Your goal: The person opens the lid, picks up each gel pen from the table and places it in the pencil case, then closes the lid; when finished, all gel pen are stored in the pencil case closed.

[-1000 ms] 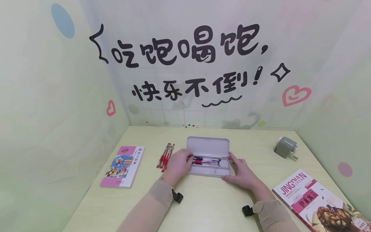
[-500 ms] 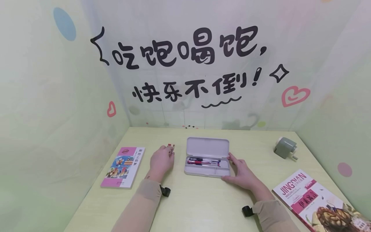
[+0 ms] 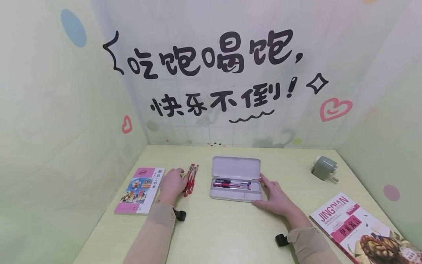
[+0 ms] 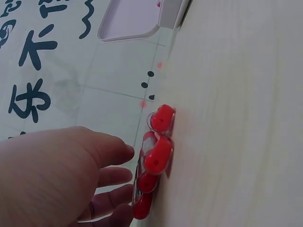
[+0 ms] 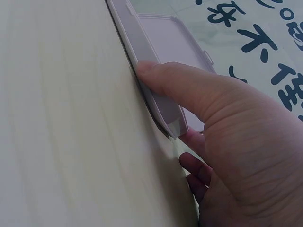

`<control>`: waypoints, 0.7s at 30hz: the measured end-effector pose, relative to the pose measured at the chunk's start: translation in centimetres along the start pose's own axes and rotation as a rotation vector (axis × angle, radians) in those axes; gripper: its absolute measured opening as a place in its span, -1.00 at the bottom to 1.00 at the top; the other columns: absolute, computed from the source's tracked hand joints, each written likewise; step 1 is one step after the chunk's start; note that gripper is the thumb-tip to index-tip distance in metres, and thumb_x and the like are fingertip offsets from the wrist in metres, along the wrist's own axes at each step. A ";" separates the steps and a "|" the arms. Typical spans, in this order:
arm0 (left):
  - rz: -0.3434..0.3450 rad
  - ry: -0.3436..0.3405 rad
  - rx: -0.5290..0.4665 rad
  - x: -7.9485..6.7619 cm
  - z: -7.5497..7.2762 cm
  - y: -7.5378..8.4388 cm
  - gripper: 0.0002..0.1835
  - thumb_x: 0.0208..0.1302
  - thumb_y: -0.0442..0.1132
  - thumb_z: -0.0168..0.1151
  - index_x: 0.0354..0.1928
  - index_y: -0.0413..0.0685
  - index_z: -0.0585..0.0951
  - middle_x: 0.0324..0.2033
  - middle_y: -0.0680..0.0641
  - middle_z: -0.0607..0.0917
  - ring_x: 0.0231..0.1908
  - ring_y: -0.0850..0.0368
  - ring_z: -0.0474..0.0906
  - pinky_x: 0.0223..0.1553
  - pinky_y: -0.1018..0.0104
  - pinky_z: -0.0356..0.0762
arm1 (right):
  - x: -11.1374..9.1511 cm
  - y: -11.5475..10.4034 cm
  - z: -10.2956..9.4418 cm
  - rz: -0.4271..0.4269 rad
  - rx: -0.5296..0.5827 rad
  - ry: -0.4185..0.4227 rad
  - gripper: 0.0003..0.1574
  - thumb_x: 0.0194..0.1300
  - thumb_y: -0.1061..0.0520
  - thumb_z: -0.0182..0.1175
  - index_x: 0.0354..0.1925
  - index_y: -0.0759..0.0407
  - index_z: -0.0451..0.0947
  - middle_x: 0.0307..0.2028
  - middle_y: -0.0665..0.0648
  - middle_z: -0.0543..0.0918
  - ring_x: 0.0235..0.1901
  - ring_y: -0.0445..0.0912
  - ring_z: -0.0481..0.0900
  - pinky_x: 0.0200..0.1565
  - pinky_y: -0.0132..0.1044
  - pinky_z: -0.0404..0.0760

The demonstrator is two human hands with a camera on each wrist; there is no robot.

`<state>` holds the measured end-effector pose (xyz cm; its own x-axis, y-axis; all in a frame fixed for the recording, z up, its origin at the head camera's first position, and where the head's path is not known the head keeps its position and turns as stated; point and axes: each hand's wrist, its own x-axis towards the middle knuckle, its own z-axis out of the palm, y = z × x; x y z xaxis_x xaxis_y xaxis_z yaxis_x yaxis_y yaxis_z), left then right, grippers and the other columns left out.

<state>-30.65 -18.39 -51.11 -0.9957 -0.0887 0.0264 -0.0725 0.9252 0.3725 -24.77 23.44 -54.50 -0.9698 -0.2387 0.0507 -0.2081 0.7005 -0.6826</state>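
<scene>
Several red-capped pens point(image 3: 191, 180) lie in a small bundle on the table, left of the pencil case. Just left of them is my left hand point(image 3: 173, 184), its thumb and fingers loosely spread. The left wrist view has the red pen ends point(image 4: 158, 156) in front of the thumb and fingertips, with nothing held. A pale lilac pencil case point(image 3: 227, 194) stands with its lid up, and dark and red pens point(image 3: 230, 183) lie in its rear compartment. My right hand point(image 3: 276, 200) grips the case's right end, thumb point(image 5: 165, 78) at the front edge and fingers behind.
A pink and white book point(image 3: 140, 190) lies beyond my left hand. A grey-green pencil sharpener point(image 3: 324, 168) with a crank stands at the back right, and a larger magazine point(image 3: 359, 227) lies at the front right. A printed curtain point(image 3: 204, 132) closes off the table's back edge.
My left hand has left the pencil case, moved left over the loose red pens, then slid further left, uncovering them. The right hand keeps its hold on the case.
</scene>
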 end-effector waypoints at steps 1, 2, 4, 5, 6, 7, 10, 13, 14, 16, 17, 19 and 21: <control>-0.002 -0.007 0.000 0.0 -0.1 0.0 -0.48 0.57 0.09 0.29 0.35 -0.08 0.68 0.12 -0.23 0.78 -0.07 -0.10 0.72 -0.02 -0.06 0.73 | 0.0 0.0 0.0 -0.002 -0.001 0.000 0.58 0.17 -0.24 0.66 0.77 0.29 -0.06 0.56 0.38 0.42 0.50 0.35 0.31 0.56 0.52 0.28; -0.005 -0.012 0.001 0.0 -0.1 0.0 -0.48 0.56 0.09 0.30 0.35 -0.07 0.69 0.13 -0.22 0.78 -0.09 -0.09 0.71 -0.04 -0.05 0.73 | 0.0 -0.1 -0.1 0.002 0.001 0.000 0.58 0.17 -0.23 0.66 0.77 0.28 -0.06 0.56 0.38 0.42 0.50 0.35 0.31 0.57 0.51 0.27; -0.015 -0.023 0.002 -0.1 -0.2 0.0 -0.49 0.56 0.09 0.30 0.34 -0.06 0.70 0.14 -0.22 0.79 -0.11 -0.07 0.70 -0.10 0.00 0.71 | -0.1 -0.1 -0.1 0.003 0.000 0.000 0.58 0.17 -0.23 0.66 0.77 0.29 -0.06 0.56 0.38 0.42 0.50 0.35 0.31 0.57 0.51 0.27; -0.017 -0.025 0.008 -0.1 -0.2 0.0 -0.50 0.56 0.09 0.30 0.34 -0.05 0.70 0.14 -0.21 0.79 -0.13 -0.06 0.70 -0.12 0.02 0.70 | -0.1 -0.2 -0.2 0.002 -0.002 0.000 0.58 0.17 -0.23 0.66 0.77 0.29 -0.05 0.56 0.38 0.42 0.50 0.35 0.31 0.57 0.51 0.28; -0.018 -0.028 0.012 -0.1 -0.2 0.0 -0.50 0.56 0.09 0.30 0.33 -0.05 0.70 0.14 -0.21 0.80 -0.14 -0.05 0.70 -0.15 0.04 0.69 | -0.1 -0.2 -0.2 0.001 -0.002 0.000 0.58 0.17 -0.23 0.66 0.76 0.29 -0.05 0.56 0.38 0.42 0.50 0.35 0.32 0.57 0.51 0.28; -0.019 -0.029 0.015 -0.1 -0.2 0.1 -0.50 0.56 0.09 0.30 0.33 -0.05 0.71 0.14 -0.20 0.80 -0.14 -0.05 0.69 -0.16 0.05 0.68 | -0.1 -0.2 -0.2 0.002 0.000 0.000 0.58 0.17 -0.23 0.66 0.76 0.29 -0.05 0.56 0.38 0.42 0.50 0.35 0.32 0.57 0.51 0.28; -0.021 -0.031 0.014 -0.1 -0.1 0.0 -0.52 0.56 0.08 0.30 0.31 -0.06 0.72 0.11 -0.20 0.81 -0.16 -0.05 0.69 -0.15 0.04 0.68 | -0.1 -0.1 -0.2 0.003 0.000 0.000 0.58 0.17 -0.23 0.66 0.77 0.29 -0.05 0.57 0.37 0.42 0.51 0.35 0.31 0.57 0.51 0.27; -0.020 -0.025 0.015 -0.2 -0.1 0.0 -0.53 0.56 0.05 0.30 0.30 -0.07 0.71 0.11 -0.22 0.81 -0.12 -0.08 0.72 -0.08 -0.02 0.72 | -0.1 0.0 -0.1 0.003 -0.003 0.000 0.58 0.18 -0.23 0.66 0.77 0.28 -0.06 0.57 0.36 0.42 0.51 0.35 0.31 0.57 0.51 0.27; -0.021 -0.023 0.013 -0.2 -0.1 0.0 -0.54 0.56 0.04 0.29 0.30 -0.07 0.71 0.11 -0.22 0.81 -0.10 -0.09 0.72 -0.05 -0.04 0.73 | -0.1 0.0 -0.1 0.002 -0.006 0.000 0.58 0.18 -0.23 0.66 0.77 0.28 -0.06 0.56 0.37 0.42 0.51 0.35 0.31 0.57 0.51 0.27; -0.020 -0.015 0.011 -0.3 -0.2 0.0 -0.55 0.57 0.01 0.29 0.30 -0.08 0.71 0.12 -0.23 0.80 -0.07 -0.11 0.74 0.00 -0.07 0.74 | -0.1 -0.1 -0.1 0.002 -0.006 0.000 0.58 0.18 -0.23 0.66 0.77 0.28 -0.06 0.56 0.38 0.42 0.51 0.35 0.31 0.57 0.51 0.27; -0.020 -0.013 0.011 -0.3 -0.1 0.1 -0.56 0.57 0.00 0.28 0.31 -0.08 0.71 0.13 -0.23 0.80 -0.06 -0.11 0.74 0.01 -0.08 0.75 | -0.1 -0.1 -0.2 0.002 -0.005 0.000 0.58 0.17 -0.23 0.66 0.77 0.28 -0.06 0.56 0.38 0.42 0.51 0.35 0.31 0.57 0.51 0.27; -0.020 -0.009 0.007 -0.3 -0.2 0.1 -0.57 0.57 -0.01 0.28 0.31 -0.07 0.70 0.13 -0.23 0.80 -0.06 -0.10 0.74 0.02 -0.07 0.75 | -0.1 -0.1 -0.2 0.004 -0.003 0.000 0.58 0.17 -0.23 0.66 0.77 0.29 -0.06 0.56 0.38 0.42 0.51 0.35 0.31 0.57 0.51 0.27; -0.023 -0.010 0.002 -0.3 -0.3 0.2 -0.57 0.57 -0.02 0.28 0.30 -0.08 0.70 0.13 -0.23 0.80 -0.07 -0.10 0.73 0.00 -0.05 0.74 | -0.1 -0.1 -0.2 0.003 -0.003 0.000 0.58 0.17 -0.23 0.66 0.77 0.29 -0.06 0.56 0.36 0.42 0.51 0.35 0.31 0.58 0.51 0.26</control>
<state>-30.35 -18.32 -50.79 -0.9943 -0.1062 0.0085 -0.0954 0.9237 0.3710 -24.70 23.49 -54.29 -0.9704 -0.2366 0.0481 -0.2053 0.7035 -0.6804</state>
